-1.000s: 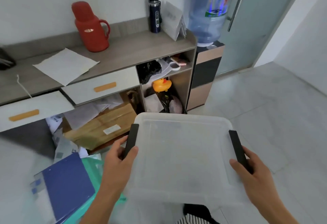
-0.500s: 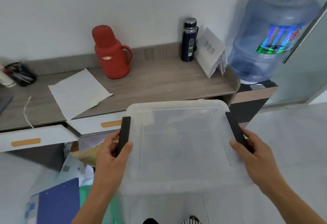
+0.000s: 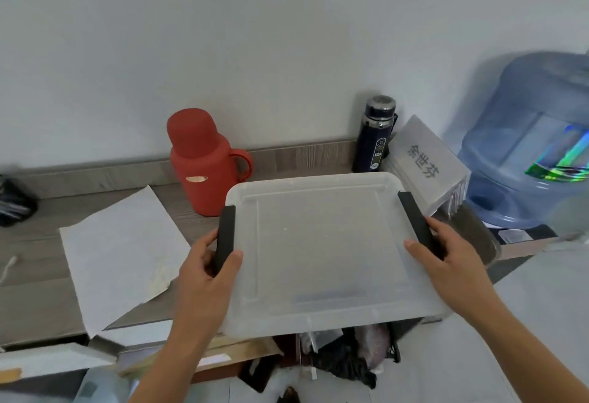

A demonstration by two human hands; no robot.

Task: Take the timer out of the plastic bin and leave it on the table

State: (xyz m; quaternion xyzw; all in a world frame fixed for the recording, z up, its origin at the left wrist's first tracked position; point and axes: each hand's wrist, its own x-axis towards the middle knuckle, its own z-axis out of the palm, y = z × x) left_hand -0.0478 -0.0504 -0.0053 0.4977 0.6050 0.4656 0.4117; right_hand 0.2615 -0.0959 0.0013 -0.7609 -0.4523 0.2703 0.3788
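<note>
While the plastic bin (image 3: 322, 253) is filling the middle of the frame with its lid closed, the left hand (image 3: 207, 268) is wrapping around the black clip (image 3: 224, 237) on its left edge and the right hand (image 3: 446, 259) is clasping the matching clip (image 3: 417, 224) on the right. The bin's near edge is overhanging the front lip of the table (image 3: 38, 294); whether it is resting there I cannot tell. Cloudy plastic is hiding the timer, so only a faint bluish smear is showing near the lower edge. Bare tabletop is lying at the lower left, beyond a sheet of paper (image 3: 118, 253). A red jug (image 3: 204, 160) and a dark bottle (image 3: 376, 135) are standing close behind the bin, a folded card (image 3: 427, 163) is touching its upper right corner, and a water jug (image 3: 535, 147) is crowding the right side.
</note>
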